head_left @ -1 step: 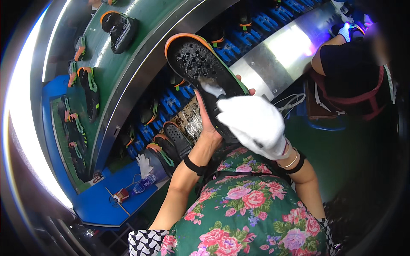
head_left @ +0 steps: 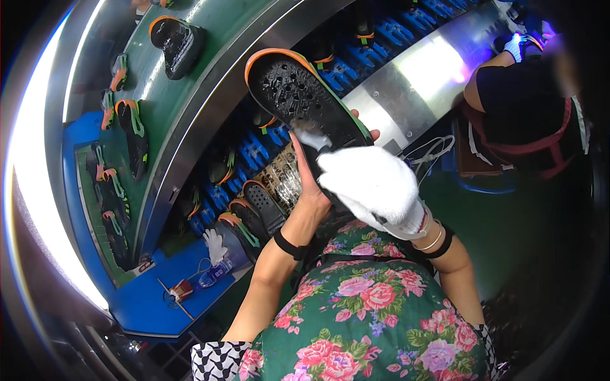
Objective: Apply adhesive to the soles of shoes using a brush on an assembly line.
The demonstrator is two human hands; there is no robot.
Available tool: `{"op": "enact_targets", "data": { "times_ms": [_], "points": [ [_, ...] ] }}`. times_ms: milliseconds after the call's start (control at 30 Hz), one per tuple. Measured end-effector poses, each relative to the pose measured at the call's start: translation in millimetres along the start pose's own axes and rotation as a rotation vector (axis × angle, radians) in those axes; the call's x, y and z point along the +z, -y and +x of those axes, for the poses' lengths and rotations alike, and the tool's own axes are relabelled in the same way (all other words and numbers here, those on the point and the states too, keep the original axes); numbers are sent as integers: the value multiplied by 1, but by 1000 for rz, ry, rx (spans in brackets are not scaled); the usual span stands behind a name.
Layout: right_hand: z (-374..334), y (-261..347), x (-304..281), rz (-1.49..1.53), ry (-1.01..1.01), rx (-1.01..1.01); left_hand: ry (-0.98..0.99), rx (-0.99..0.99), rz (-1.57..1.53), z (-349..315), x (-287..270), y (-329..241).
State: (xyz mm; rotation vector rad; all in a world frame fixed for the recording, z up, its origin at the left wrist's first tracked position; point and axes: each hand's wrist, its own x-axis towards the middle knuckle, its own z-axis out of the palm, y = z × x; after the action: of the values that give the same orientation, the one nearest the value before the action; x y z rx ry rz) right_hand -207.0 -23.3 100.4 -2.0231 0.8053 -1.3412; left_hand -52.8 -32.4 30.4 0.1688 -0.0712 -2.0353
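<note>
My bare left hand (head_left: 307, 181) holds up a black shoe sole (head_left: 289, 82) with an orange and green rim. Its thumb lies along the left side, and fingertips show past the right edge. The sole's inner face, dotted with holes, looks wet and shiny toward the toe. A white knit glove covers my right hand (head_left: 375, 187), which is closed over the handle of a small brush (head_left: 312, 138). The handle is mostly hidden inside the glove. The brush's pale ferrule shows, and its bristles touch the middle of the sole.
Several more shoe parts, such as a wet black sole (head_left: 175, 51), lie on the green conveyor (head_left: 210, 38). Below it, soles (head_left: 264, 202) stand beside a blue shelf (head_left: 152, 305) with a spare glove (head_left: 215, 246) and a bottle (head_left: 215, 273). A co-worker (head_left: 518, 95) sits at right.
The brush in my right hand has slid slightly toward me and to the left along the sole. The left hand and the sole have hardly moved.
</note>
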Motion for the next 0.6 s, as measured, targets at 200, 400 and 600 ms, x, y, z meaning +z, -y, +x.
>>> {"op": "enact_targets", "data": {
  "times_ms": [200,400,600],
  "points": [
    [1,-10,-20,131,-104,6,-215,118,-17,8,11,4],
    [-8,-3,-12,74,-22,-85,125,-51,-100,15,5,-1],
    [-14,-11,-19,62,25,-74,119,-19,-116,18,14,-5]
  ]
}}
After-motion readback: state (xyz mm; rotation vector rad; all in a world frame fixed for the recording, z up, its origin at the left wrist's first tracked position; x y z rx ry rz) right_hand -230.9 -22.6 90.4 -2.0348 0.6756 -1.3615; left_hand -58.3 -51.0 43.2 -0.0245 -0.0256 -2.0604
